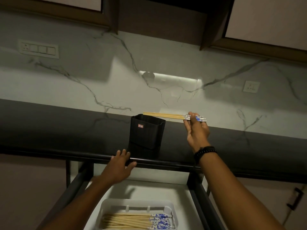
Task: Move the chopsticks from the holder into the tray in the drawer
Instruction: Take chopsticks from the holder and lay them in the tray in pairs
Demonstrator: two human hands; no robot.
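Note:
A black ribbed holder [147, 131] stands on the dark counter near its front edge. My right hand [196, 130] pinches a few wooden chopsticks [166, 115] by their blue-and-white patterned ends, holding them level above and right of the holder. Their bare tips reach over the holder's rim. My left hand [118, 168] hovers with straight fingers at the counter's front edge, just left of the holder. Below, the open drawer [196, 193] holds a white tray [106, 205]. Several chopsticks [132, 221] lie side by side in the tray.
A marble backsplash rises behind the counter, with a switch panel [39, 49] at the left and a socket [251, 86] at the right. Wall cabinets hang overhead. A cabinet door with a dark handle [296, 199] sits at the lower right.

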